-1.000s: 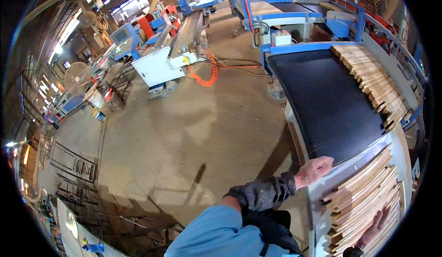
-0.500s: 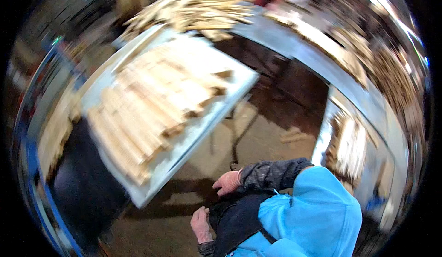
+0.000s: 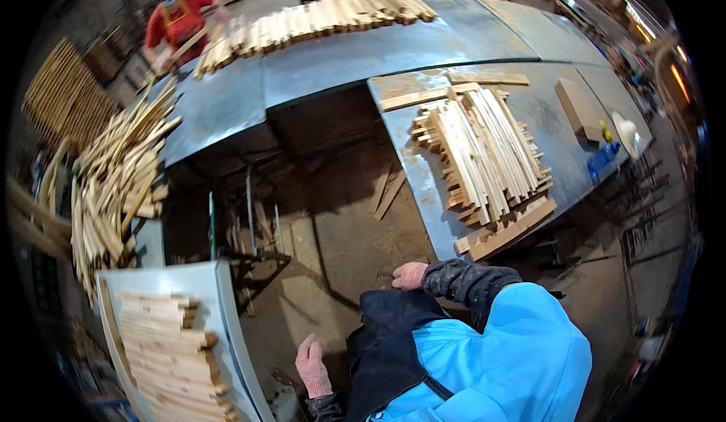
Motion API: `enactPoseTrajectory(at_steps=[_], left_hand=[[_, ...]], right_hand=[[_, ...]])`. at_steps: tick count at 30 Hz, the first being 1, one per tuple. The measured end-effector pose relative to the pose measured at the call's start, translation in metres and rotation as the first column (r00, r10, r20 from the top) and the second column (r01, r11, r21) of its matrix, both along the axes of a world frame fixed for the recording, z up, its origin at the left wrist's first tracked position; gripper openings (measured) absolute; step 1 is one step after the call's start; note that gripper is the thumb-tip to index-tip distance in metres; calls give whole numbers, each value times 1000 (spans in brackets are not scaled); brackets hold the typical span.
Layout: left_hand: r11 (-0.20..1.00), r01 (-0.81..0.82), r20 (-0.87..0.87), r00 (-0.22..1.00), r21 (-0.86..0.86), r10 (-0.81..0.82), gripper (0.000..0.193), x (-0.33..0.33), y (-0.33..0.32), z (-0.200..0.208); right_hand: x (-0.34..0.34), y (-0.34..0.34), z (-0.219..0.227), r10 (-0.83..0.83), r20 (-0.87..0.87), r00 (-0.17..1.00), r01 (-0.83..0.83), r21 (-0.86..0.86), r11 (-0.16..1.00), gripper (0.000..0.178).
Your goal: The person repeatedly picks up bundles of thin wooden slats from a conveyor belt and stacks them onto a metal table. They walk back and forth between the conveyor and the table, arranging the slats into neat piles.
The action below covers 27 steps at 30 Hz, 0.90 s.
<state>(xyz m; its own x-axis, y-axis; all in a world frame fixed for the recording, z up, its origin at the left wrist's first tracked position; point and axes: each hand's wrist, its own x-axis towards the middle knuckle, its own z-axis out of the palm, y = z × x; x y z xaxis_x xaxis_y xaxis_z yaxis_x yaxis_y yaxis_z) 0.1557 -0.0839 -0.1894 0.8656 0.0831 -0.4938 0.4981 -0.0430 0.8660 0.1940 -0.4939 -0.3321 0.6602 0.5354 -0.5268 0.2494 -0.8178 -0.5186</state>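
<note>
My left hand (image 3: 313, 365), in a pinkish knit glove, hangs at the lower middle over the floor, its fingers loosely bent and apart, with nothing in them. My right hand (image 3: 410, 275), gloved alike, is held in front of my dark apron (image 3: 393, 324), loosely bent and holding nothing I can see. Nearest the right hand is a metal table (image 3: 416, 187) bearing a stack of pale wooden strips (image 3: 488, 153). Nearest the left hand, at the lower left, a light-topped table (image 3: 242, 369) holds a row of wooden boards (image 3: 170, 354).
A long metal table (image 3: 333, 70) runs across the back with a row of wooden pieces (image 3: 318, 21). A person in red (image 3: 178, 25) stands behind it holding a piece of wood. Loose strips (image 3: 117, 180) are heaped at the left. A blue bottle (image 3: 603, 159) stands at the right.
My view has swung to the right; the board-laden table has shifted to the lower left and the strip stack has come to the middle right. Both hands stay free, now further apart.
</note>
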Motion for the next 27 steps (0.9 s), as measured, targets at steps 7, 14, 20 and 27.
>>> enactPoseTrajectory(at_steps=[7, 14, 20, 27], left_hand=[[950, 271, -26, 960, -153, -278, 36, 164, -116, -4], [912, 396, -147, 901, -108, -408, 37, 315, -171, 2], [857, 487, -146, 848, -169, -510, 46, 468, -194, -21], [734, 679, -48, 732, -19, -679, 40, 632, -211, -56]], right_hand=[[82, -55, 36, -650, -275, 709, 684, 40, 728, 58], [164, -64, 3, -757, -276, 592, 797, 62, 601, 62], [243, -95, -25, -784, -410, 466, 856, -13, 516, 53], [384, -120, 5, -910, -306, 279, 950, -52, 309, 61]])
